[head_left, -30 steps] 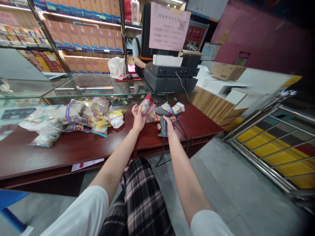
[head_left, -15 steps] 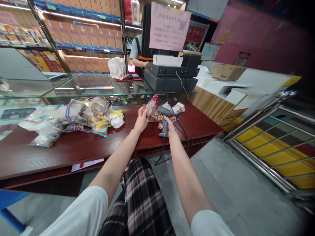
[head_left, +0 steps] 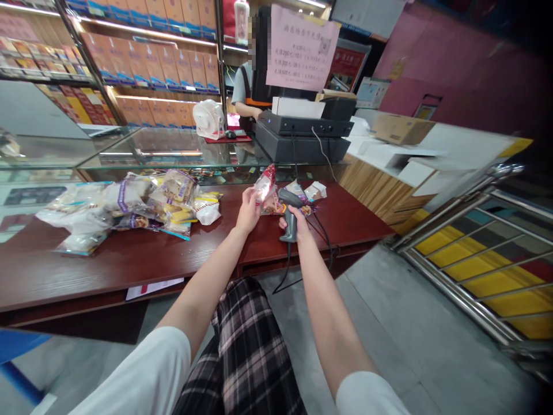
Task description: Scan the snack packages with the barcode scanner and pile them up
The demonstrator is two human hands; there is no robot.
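The left hand (head_left: 248,211) holds up a small snack packet (head_left: 265,185) of red and clear plastic above the dark red wooden surface (head_left: 129,262), and its fingers are closed together on the lower part of the packet. The right hand (head_left: 299,226) is clamped around a grey barcode scanner (head_left: 288,199), with the fingers wrapped on the handle, and a black cable (head_left: 287,266) goes down from it past the edge of the surface. The two hands are near each other but do not touch.

The packet seems to me very light and soft. Its thin film can crumple and slip, so it is best taken at the sealed end, with gentle pressure. The scanner should be stiff and not so heavy — the handle is the right place for holding, though the cable may pull a little.

Just beyond the hands lie a few more packets (head_left: 302,193), and to the left is a big heap of snack bags (head_left: 129,202). Behind them stand a glass display case (head_left: 164,147) and a black machine (head_left: 302,144), with a co-worker's arm (head_left: 247,110) beside it.
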